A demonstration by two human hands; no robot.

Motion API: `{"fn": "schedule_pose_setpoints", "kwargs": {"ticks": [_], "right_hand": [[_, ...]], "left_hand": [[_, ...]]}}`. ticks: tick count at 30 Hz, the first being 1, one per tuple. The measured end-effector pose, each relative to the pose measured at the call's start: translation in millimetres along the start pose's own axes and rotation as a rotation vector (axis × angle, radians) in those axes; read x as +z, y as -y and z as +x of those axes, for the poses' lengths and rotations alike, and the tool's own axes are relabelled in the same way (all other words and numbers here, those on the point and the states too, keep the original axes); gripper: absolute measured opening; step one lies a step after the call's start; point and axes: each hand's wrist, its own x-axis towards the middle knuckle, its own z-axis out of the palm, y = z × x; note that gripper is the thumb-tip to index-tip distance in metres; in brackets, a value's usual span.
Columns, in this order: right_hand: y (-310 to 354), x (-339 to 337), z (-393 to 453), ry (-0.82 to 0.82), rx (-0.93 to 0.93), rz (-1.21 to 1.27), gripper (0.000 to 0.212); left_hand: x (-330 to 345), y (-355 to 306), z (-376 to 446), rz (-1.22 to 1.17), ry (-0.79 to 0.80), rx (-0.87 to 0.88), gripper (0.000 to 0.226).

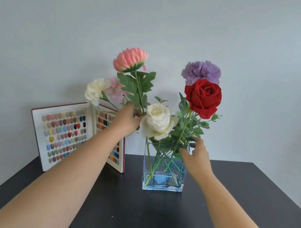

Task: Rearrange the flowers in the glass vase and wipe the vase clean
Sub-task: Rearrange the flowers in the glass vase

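Note:
A clear rectangular glass vase (163,173) stands on the dark table, with blue streaks near its base. In it stand a red rose (203,98), a purple carnation (201,71) and a white rose (158,120) with green stems. My left hand (127,119) grips the stems of a pink chrysanthemum (130,59), a cream carnation (95,90) and a pale pink carnation (114,89), held up left of the vase. My right hand (197,156) holds the vase's upper right rim, thumb on the front glass.
An open sample book of coloured nail tips (65,134) leans against the wall behind my left arm. The dark table (131,217) stretches toward me, and its right edge slants past the vase. A plain pale wall stands behind.

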Motion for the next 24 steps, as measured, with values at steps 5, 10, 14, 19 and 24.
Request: {"fn": "schedule_pose_setpoints", "kwargs": {"ticks": [5,10,14,19,24], "right_hand": [[-1,1,1,0.010,0.005,0.060,0.051],[-1,5,2,-0.010,-0.006,0.103,0.050],[-5,6,5,-0.037,-0.025,0.096,0.048],[-4,6,8,-0.090,-0.049,0.136,0.046],[-3,6,8,-0.114,-0.055,0.164,0.045]], "left_hand": [[14,17,-12,-0.082,0.174,-0.115,0.027],[19,28,-19,-0.209,0.192,-0.068,0.048],[17,42,-34,-0.327,0.079,-0.036,0.052],[18,58,-43,-0.698,-0.149,-0.321,0.009],[24,33,-22,-0.509,-0.140,-0.323,0.040]]}}
